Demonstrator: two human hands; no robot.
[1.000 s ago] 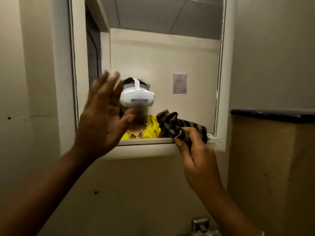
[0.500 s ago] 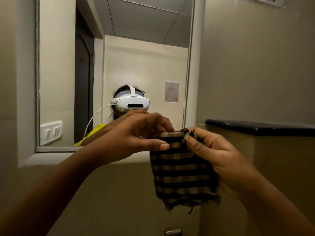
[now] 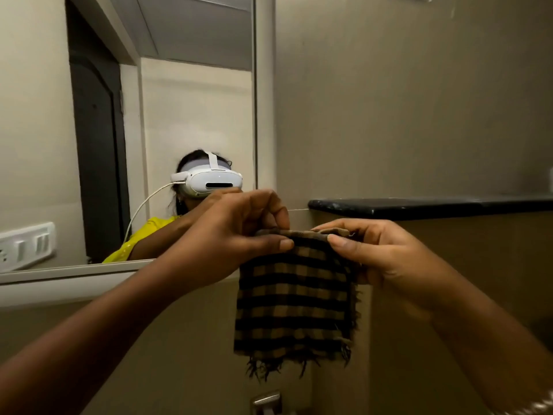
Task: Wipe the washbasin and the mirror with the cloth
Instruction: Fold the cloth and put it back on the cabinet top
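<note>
Two hands hold up the brown and black checked cloth (image 3: 293, 301) by its top edge, in the air in front of the beige wall (image 3: 389, 100), just beside the lower right corner of the big wall mirror (image 3: 185, 109). My left hand (image 3: 239, 232) pinches the left end of that edge, thumb and fingers squeezed tight on it, and my right hand (image 3: 389, 259) pinches the right end the same way. I think I hold it like this so it hangs flat and I can fold it into a neat pad for wiping. A black stone shelf (image 3: 419, 206) sticks out on the right, near my right hand, and I could bump it. A shiny metal tap (image 3: 266, 402) peeks up at the bottom; I cannot see the washbasin.
</note>
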